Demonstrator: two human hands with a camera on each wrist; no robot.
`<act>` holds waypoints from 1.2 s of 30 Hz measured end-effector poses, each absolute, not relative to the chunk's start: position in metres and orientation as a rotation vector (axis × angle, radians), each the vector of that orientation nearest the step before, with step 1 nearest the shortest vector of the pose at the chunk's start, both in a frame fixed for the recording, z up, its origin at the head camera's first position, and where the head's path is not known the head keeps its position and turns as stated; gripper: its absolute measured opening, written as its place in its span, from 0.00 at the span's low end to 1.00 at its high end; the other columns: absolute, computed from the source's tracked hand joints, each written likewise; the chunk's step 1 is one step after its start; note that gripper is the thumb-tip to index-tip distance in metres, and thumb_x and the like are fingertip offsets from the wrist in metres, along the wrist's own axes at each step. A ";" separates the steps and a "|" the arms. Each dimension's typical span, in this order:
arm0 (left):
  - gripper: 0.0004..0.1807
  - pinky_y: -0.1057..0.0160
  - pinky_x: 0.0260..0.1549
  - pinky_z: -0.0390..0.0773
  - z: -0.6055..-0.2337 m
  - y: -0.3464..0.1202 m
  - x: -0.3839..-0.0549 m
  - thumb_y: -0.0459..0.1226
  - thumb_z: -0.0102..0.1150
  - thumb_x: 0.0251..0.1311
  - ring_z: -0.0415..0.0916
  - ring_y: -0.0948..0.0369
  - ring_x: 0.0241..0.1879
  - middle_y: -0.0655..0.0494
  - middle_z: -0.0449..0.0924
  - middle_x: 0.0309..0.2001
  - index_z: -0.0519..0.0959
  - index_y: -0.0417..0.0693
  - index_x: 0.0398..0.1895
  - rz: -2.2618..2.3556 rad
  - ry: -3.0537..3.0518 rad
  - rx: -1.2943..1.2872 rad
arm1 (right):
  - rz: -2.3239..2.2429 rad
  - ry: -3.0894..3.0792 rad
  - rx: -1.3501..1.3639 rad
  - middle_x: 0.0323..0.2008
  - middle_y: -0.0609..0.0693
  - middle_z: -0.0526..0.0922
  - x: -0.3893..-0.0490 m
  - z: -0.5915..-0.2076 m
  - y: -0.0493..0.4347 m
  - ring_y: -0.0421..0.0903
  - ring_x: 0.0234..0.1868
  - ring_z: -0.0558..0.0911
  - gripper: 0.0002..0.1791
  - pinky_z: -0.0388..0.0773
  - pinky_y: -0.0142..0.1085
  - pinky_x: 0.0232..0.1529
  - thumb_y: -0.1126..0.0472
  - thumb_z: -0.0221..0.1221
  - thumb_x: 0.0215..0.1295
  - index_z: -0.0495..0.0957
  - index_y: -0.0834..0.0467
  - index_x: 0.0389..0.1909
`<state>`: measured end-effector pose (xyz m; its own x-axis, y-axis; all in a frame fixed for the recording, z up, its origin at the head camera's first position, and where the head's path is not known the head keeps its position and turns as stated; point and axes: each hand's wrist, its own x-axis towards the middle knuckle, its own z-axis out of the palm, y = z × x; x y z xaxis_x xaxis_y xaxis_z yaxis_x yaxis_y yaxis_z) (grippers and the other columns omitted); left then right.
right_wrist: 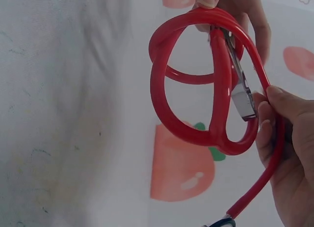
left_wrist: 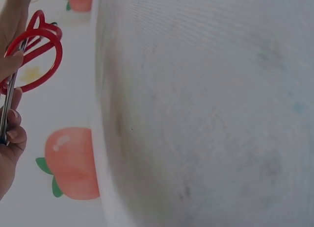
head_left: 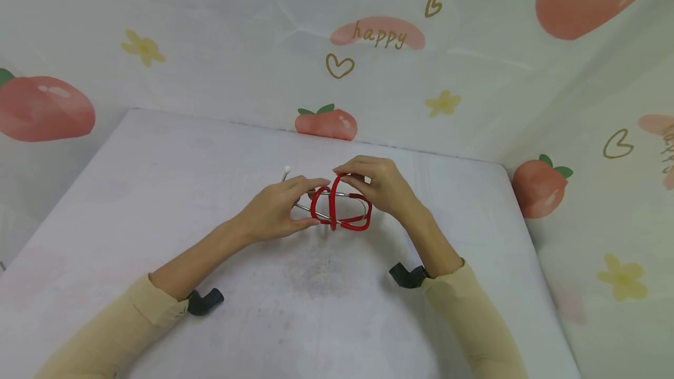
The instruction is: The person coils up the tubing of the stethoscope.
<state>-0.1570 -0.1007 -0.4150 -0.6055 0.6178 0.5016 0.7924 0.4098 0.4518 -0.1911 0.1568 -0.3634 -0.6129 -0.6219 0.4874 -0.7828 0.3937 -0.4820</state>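
A stethoscope with red tubing (head_left: 333,209) is held up over the table, its tubing wound in loops about the metal ear tubes (head_left: 304,207). My left hand (head_left: 274,209) grips the bundle from the left, thumb below and fingers above. One white ear tip (head_left: 286,168) pokes out past that hand. From the right, my right hand (head_left: 384,186) pinches the tubing near the top of a loop. In the right wrist view, a free length of tubing (right_wrist: 255,190) runs down past the right fingers to a metal end piece (right_wrist: 224,222), partly cut off at the bottom edge.
Beneath the hands lies a white table surface (head_left: 295,320) with grey smudges. A white cloth wall (head_left: 253,63) printed with peaches, flowers and hearts rises at the back and right. Black wrist mounts (head_left: 205,302) sit by both sleeve cuffs.
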 end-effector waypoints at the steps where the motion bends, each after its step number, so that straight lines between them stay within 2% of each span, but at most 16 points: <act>1: 0.43 0.62 0.39 0.81 -0.415 -0.101 -0.157 0.42 0.79 0.47 0.80 0.61 0.45 0.58 0.80 0.46 0.69 0.51 0.69 -0.983 -2.408 -1.237 | 1.026 -2.428 1.247 0.40 0.50 0.88 -0.192 -0.364 0.157 0.42 0.36 0.83 0.14 0.79 0.33 0.35 0.72 0.68 0.57 0.86 0.62 0.45; 4: 0.43 0.63 0.38 0.81 -0.415 -0.100 -0.156 0.42 0.79 0.47 0.80 0.60 0.43 0.58 0.79 0.45 0.71 0.54 0.69 -0.985 -2.394 -1.243 | 1.037 -2.449 1.237 0.39 0.49 0.88 -0.194 -0.366 0.158 0.40 0.35 0.82 0.14 0.79 0.32 0.35 0.71 0.68 0.58 0.87 0.61 0.46; 12: 0.37 0.67 0.29 0.77 -0.415 -0.102 -0.156 0.41 0.77 0.49 0.77 0.62 0.31 0.60 0.75 0.40 0.75 0.58 0.66 -0.950 -2.398 -1.254 | 1.164 -2.497 1.154 0.37 0.48 0.88 -0.202 -0.378 0.158 0.40 0.34 0.82 0.13 0.81 0.32 0.37 0.69 0.69 0.59 0.87 0.60 0.45; 21: 0.35 0.67 0.29 0.77 -0.418 -0.103 -0.156 0.39 0.75 0.51 0.79 0.61 0.29 0.59 0.75 0.40 0.75 0.57 0.66 -0.951 -2.414 -1.263 | 1.260 -2.541 1.062 0.36 0.47 0.87 -0.209 -0.398 0.157 0.41 0.30 0.78 0.12 0.78 0.33 0.32 0.65 0.70 0.59 0.87 0.59 0.45; 30: 0.33 0.68 0.25 0.74 -0.422 -0.105 -0.155 0.41 0.70 0.57 0.79 0.60 0.30 0.57 0.74 0.43 0.73 0.59 0.68 -0.883 -2.440 -1.257 | 1.414 -2.542 1.042 0.35 0.47 0.87 -0.215 -0.406 0.156 0.42 0.31 0.79 0.11 0.78 0.31 0.33 0.65 0.69 0.60 0.87 0.59 0.44; 34: 0.32 0.68 0.25 0.74 -0.422 -0.105 -0.155 0.43 0.69 0.60 0.77 0.60 0.30 0.56 0.74 0.43 0.73 0.59 0.69 -0.878 -2.443 -1.258 | 1.537 -2.556 1.029 0.35 0.55 0.87 -0.206 -0.389 0.151 0.50 0.32 0.82 0.10 0.79 0.30 0.34 0.70 0.67 0.61 0.86 0.65 0.44; 36: 0.32 0.68 0.26 0.74 -0.422 -0.105 -0.156 0.43 0.68 0.61 0.77 0.60 0.30 0.56 0.74 0.43 0.72 0.59 0.69 -0.883 -2.445 -1.257 | 1.595 -2.567 1.017 0.35 0.58 0.86 -0.202 -0.382 0.149 0.57 0.33 0.82 0.10 0.80 0.33 0.34 0.72 0.66 0.61 0.85 0.68 0.43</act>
<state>-0.1556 -0.1054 -0.4217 -0.5950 0.6484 0.4750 0.8022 0.4430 0.4002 -0.2020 0.1494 -0.3817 -0.7956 -0.5368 0.2809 -0.4897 0.2967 -0.8199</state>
